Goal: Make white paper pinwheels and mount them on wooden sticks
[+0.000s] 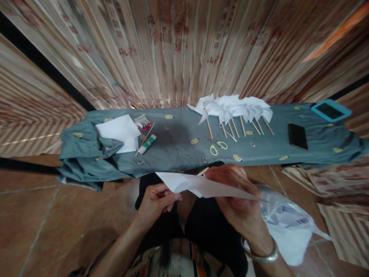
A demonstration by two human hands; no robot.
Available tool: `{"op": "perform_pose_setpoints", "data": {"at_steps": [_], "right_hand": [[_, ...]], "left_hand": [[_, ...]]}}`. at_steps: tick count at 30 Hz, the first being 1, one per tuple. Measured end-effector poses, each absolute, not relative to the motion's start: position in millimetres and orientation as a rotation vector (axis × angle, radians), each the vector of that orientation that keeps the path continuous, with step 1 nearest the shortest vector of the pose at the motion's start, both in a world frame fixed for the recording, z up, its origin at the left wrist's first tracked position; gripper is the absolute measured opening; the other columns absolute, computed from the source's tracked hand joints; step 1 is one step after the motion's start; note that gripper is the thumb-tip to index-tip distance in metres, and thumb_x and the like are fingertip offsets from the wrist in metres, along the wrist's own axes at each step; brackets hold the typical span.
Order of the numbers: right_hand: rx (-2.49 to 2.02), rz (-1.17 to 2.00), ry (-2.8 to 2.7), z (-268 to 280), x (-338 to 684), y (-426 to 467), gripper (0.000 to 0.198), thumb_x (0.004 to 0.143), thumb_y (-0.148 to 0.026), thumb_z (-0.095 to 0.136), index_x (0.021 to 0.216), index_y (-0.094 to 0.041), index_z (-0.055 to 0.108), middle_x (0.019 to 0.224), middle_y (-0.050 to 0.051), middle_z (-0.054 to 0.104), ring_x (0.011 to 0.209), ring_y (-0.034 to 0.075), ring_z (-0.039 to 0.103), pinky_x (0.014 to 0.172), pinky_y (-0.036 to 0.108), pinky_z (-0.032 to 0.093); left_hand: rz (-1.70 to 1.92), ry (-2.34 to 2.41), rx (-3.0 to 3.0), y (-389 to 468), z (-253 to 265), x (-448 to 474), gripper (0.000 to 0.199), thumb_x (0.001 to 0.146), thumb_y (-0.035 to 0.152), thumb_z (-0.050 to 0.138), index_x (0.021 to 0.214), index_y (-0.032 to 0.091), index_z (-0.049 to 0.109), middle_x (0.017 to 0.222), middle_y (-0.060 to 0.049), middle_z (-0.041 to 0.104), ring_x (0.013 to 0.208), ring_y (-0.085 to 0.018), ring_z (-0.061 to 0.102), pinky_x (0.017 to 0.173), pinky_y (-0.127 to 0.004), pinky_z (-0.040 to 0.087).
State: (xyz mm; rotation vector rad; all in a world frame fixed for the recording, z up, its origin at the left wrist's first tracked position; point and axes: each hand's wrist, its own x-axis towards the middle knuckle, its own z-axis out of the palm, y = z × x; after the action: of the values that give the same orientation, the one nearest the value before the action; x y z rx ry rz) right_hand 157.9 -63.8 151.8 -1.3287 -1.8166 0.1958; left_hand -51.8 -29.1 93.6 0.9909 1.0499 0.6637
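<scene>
One folded sheet of white paper (188,184) is held above the lap, near the front edge of the cloth-covered bench (173,152), between the left hand (158,200) and the right hand (242,213). The right fingers curl over the far side with the thumb side below, closed on the sheet, though the paper hides part of that grip. A short wooden stick (203,171) pokes out beside those fingertips; whether they pinch it too, I cannot tell. The left fingers are bent, thumb close to them, at the sheet's left end; I cannot tell if they grip it or only touch.

The paper looks very light and thin, likely to bend at the loose points and crease under a hard squeeze. The stick should be the stiff part, so the safest hold is probably there or near the folded middle, leaving the broad flaps alone.

On the bench, a row of white paper pinwheels (230,107) overlaps, sticks towards the person. Scissors (218,144) lie just below them, and more white paper sheets (118,130) lie at the left end.
</scene>
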Motion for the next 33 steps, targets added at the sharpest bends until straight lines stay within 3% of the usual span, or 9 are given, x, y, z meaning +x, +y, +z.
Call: {"op": "perform_pose_setpoints", "data": {"at_steps": [23,29,31,33], "right_hand": [[-1.364,0.211,-1.788,147.4,157.3,-61.9,0.014,0.089,-0.014,0.059,0.097,-0.023,0.066,0.091,0.004,0.073,0.087,0.020,0.068,0.083,0.038,0.050],[-1.467,0.535,-1.668,127.1,164.0,-40.1,0.008,0.086,-0.027,0.066,0.087,-0.022,0.072,0.078,0.001,0.073,0.071,0.016,0.066,0.063,0.027,0.050],[-1.497,0.730,-1.664,115.8,168.2,-24.8,0.015,0.085,-0.032,0.067,0.078,-0.019,0.071,0.066,-0.001,0.068,0.061,0.014,0.061,0.057,0.025,0.046],[-1.500,0.893,-1.686,104.4,171.6,-6.4,0.016,0.082,-0.034,0.068,0.082,-0.018,0.073,0.068,-0.001,0.069,0.059,0.014,0.059,0.054,0.024,0.044]], "left_hand": [[0.653,1.068,0.995,-31.0,87.3,-54.6,0.031,0.067,0.044,0.079,0.061,0.015,0.071,0.038,0.004,0.046,0.037,-0.005,0.032,0.041,-0.020,0.021],[0.694,1.138,0.923,-28.0,80.3,-56.0,0.030,0.062,0.041,0.080,0.076,0.015,0.076,0.058,-0.002,0.067,0.038,-0.005,0.039,0.038,-0.020,0.026],[0.712,1.174,0.895,-26.7,73.6,-55.7,0.032,0.060,0.041,0.082,0.078,0.015,0.077,0.062,-0.004,0.070,0.038,-0.005,0.041,0.038,-0.020,0.027],[0.730,1.208,0.851,-25.9,64.9,-55.0,0.033,0.057,0.041,0.083,0.076,0.014,0.076,0.059,-0.003,0.069,0.038,-0.005,0.041,0.038,-0.019,0.026]]}}
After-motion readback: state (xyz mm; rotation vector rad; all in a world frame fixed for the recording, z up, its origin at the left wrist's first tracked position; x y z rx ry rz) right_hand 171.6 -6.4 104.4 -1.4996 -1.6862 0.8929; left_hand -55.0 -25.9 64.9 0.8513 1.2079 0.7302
